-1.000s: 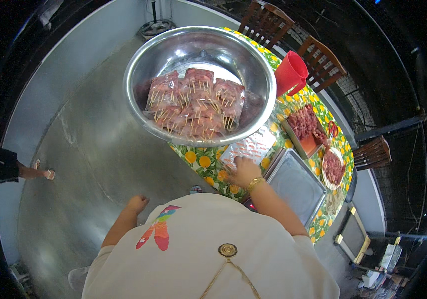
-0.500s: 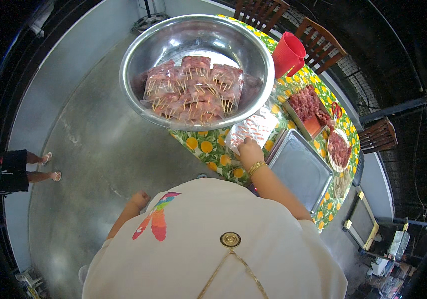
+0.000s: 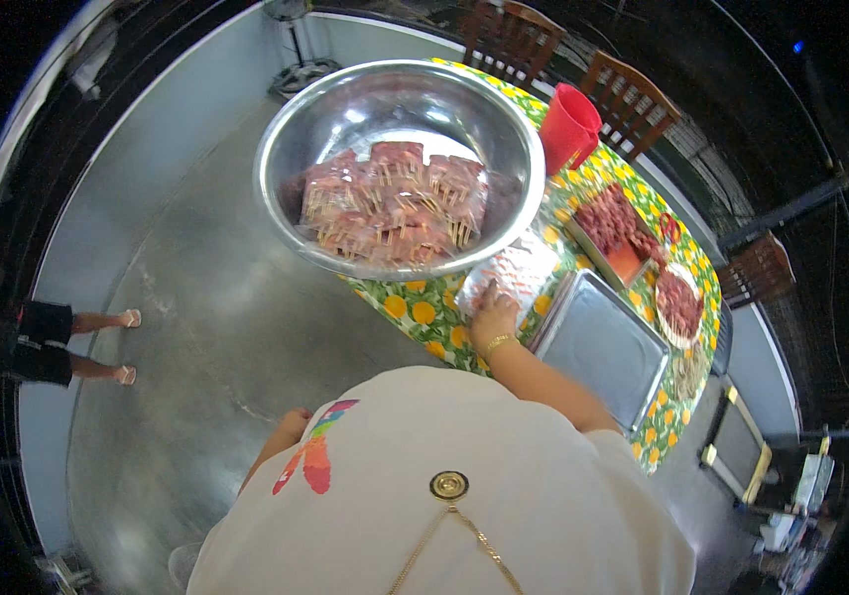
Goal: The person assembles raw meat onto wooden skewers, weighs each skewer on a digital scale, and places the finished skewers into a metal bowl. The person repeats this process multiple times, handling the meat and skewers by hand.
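Note:
My right hand rests at the near edge of a white plastic bag pack with red printing, its bent fingers closed on the plastic. Partly hidden behind my shirt, my left hand hangs low beside me; its fingers are too blurred to read. Just beyond the pack stands a large steel basin. Inside it lie several clear bags of skewered raw meat, with the stick ends showing. A flat metal tray lies close to my right forearm.
On the patterned tablecloth are a red pitcher, a tray of cut meat, red scissors and a plate of skewered meat. Wooden chairs line the far side. Another person stands at the left.
The whole view has shifted slightly. My right hand stays at the plastic pack, fingers reaching a little further over it. My left hand has sunk further behind my shirt.

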`<state>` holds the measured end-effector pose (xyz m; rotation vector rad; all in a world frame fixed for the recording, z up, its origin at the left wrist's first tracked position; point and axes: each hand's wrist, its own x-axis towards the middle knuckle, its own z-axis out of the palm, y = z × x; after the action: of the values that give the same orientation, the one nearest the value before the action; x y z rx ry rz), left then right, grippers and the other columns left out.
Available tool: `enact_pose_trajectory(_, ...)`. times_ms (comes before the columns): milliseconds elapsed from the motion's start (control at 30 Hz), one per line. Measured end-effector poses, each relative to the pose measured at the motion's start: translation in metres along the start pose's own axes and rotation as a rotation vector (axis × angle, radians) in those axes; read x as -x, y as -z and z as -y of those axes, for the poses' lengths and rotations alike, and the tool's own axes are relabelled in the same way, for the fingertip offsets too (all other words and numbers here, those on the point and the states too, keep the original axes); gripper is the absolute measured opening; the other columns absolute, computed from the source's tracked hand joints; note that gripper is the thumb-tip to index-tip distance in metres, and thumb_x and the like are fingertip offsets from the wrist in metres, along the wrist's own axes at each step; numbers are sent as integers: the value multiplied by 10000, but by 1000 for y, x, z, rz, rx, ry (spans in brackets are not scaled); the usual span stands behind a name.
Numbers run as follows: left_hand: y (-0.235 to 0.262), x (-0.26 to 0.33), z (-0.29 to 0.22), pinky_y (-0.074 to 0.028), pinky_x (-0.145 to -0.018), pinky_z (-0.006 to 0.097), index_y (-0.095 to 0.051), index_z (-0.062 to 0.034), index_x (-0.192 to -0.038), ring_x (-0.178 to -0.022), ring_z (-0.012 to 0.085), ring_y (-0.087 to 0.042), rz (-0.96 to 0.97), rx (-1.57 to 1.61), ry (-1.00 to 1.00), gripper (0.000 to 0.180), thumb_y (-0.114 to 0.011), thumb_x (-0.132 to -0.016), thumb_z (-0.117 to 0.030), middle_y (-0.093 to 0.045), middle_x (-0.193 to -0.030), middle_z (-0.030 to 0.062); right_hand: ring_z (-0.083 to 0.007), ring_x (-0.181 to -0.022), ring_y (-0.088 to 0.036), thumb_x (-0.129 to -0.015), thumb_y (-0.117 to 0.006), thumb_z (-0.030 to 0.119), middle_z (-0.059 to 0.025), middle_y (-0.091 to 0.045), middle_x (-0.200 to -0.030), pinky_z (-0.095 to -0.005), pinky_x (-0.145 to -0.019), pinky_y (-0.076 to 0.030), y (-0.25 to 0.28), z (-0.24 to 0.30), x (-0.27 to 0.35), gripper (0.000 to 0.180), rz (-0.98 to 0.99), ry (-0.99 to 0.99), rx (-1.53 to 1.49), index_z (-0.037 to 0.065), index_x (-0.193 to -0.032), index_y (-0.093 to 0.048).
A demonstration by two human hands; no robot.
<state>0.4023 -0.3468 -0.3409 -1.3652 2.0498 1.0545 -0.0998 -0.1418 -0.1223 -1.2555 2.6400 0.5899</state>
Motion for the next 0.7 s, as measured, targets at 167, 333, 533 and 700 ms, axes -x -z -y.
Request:
enact_pose_trajectory(167, 4, 11, -3, -544, -847, 452, -747, -74, -1053, -971, 367, -712, -39, -16, -16, 410, -677, -852, -425, -738, -1019, 207, -382, -1216, -554, -949, -505, 251, -270, -429, -1530, -521, -987, -375, -8, 10, -8, 472, 9, 62, 84, 37, -1354, -623)
enact_pose_trajectory(333, 23, 18, -26, -539, -826, 469, -727, -53, -1043, -958, 390, -698, -102, -37, -92, 381, -662, -879, -391, -722, -1003, 225, -348, -1079, -638, -912, -543, 191, -259, -617, -1313, -483, -970, -424, -14, 0, -8, 326, -150, 220, 42, 8, -1111, -726)
enact_pose_trajectory(533, 91, 47, -140, -529, -821, 459, -705, -19, -1022, -935, 396, -682, -325, 110, -249, 331, -672, -906, -328, -707, -992, 220, -345, -1101, -649, -889, -578, 188, -140, -660, -1251, -502, -972, -445, 3, -6, 0, 247, -152, 137, 9, 86, -1035, -750)
enact_pose_trajectory(700, 144, 86, -266, -522, -824, 420, -683, -5, -999, -917, 335, -664, -376, 149, -489, 272, -670, -931, -268, -679, -968, 181, -309, -1108, -659, -885, -611, 155, -129, -648, -1277, -580, -1039, -396, 38, -21, 18, 255, -126, 163, -168, 113, -1103, -737)
